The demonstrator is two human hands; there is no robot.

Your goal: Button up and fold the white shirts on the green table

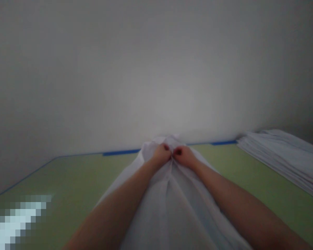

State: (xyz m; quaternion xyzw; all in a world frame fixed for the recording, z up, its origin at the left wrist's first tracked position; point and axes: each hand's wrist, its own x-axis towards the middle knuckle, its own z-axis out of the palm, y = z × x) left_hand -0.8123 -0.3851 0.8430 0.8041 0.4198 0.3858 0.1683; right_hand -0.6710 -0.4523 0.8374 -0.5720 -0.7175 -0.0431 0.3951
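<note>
A white shirt-like garment point(160, 205) of thin cloth lies lengthwise on the green surface, its far end bunched near the wall. Both my arms reach forward over it. My left hand point(162, 153) is closed, its fingertips pinching the cloth near the top of the front. Close beside it, my right hand point(184, 155) pinches the same spot with curled fingers. The two sets of fingertips nearly meet, and folds run down from them toward me. Whatever small part sits between the fingers is too blurred to make out.
Folded white cloths point(284, 152) lie stacked at the right. Blue strips point(121, 152) edge the green surface point(80, 180) along the pale wall point(156, 69). A pixelated bright patch covers the lower left corner.
</note>
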